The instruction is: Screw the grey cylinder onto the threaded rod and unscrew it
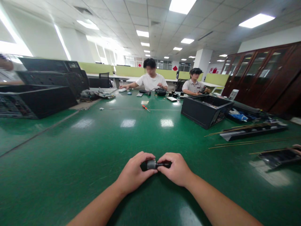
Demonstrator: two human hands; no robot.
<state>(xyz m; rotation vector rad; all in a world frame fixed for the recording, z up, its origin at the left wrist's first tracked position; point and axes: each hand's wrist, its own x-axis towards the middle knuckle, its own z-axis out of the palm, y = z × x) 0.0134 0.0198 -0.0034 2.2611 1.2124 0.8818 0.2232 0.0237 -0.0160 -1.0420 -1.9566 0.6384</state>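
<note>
Between my hands, just above or on the green table (103,138), lies a small grey metal cylinder (151,164) with a dark ridged shaft (162,164) pointing right. It looks like a small motor part, but I cannot tell its exact kind. My left hand (135,172) is closed around the cylinder, thumb below and fingers above. The shaft is pinched by my right hand (176,168), whose fingers hide its far end. Whether the cylinder and shaft are one piece cannot be made out.
An orange screwdriver (145,108) lies farther up the table. Black computer cases stand at right (197,111) and left (54,100). Thin brass-coloured rods (237,144) and a dark metal channel (254,133) lie at right. Two people sit opposite; others show partly at the edges.
</note>
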